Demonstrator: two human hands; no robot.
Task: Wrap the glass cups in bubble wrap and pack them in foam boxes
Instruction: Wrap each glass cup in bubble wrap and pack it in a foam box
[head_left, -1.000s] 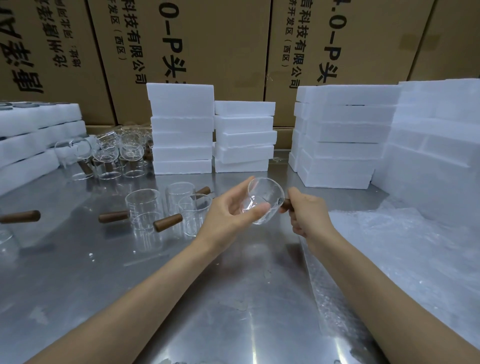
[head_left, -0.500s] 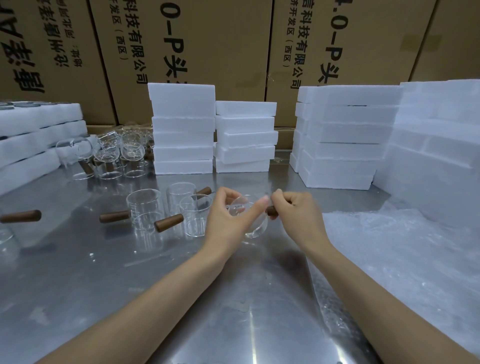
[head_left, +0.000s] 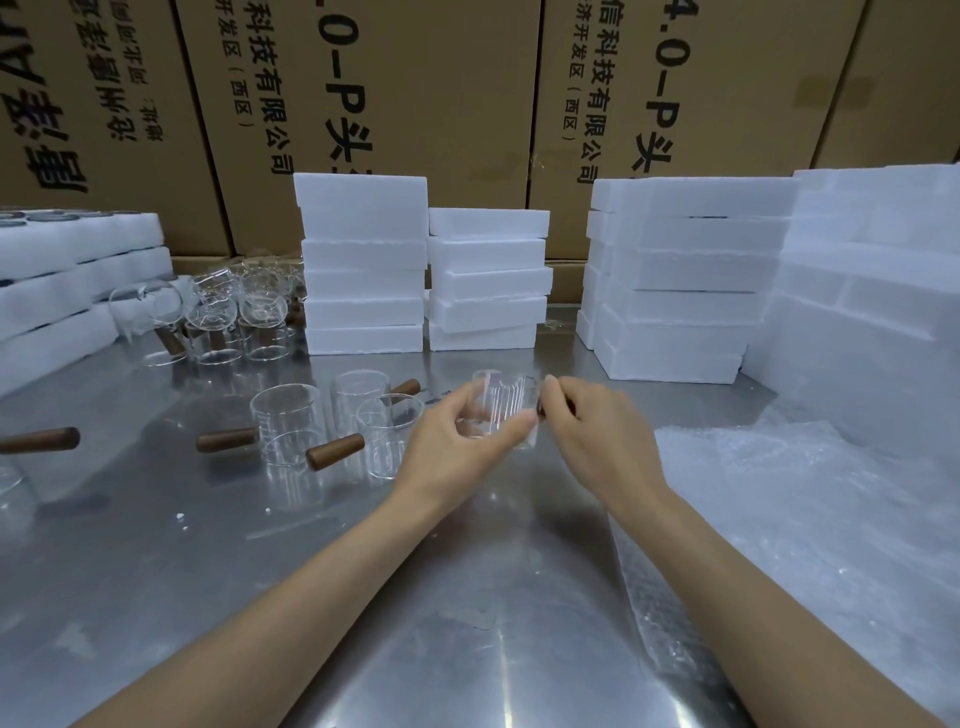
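Head view, near to far: bubble wrap (head_left: 810, 519) unused at right, left hand (head_left: 457, 441) cupping glass cup (head_left: 501, 408), right hand (head_left: 592, 431) pinching its handle, lowered from before, nearly upright; foam boxes (head_left: 363, 265) beyond, untouched.

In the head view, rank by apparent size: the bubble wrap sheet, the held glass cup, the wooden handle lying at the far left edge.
1. Bubble wrap sheet, by far the largest.
2. Held glass cup, gripped by the left hand and right hand.
3. Wooden handle; close to the cup in apparent size, so this order is unsure.
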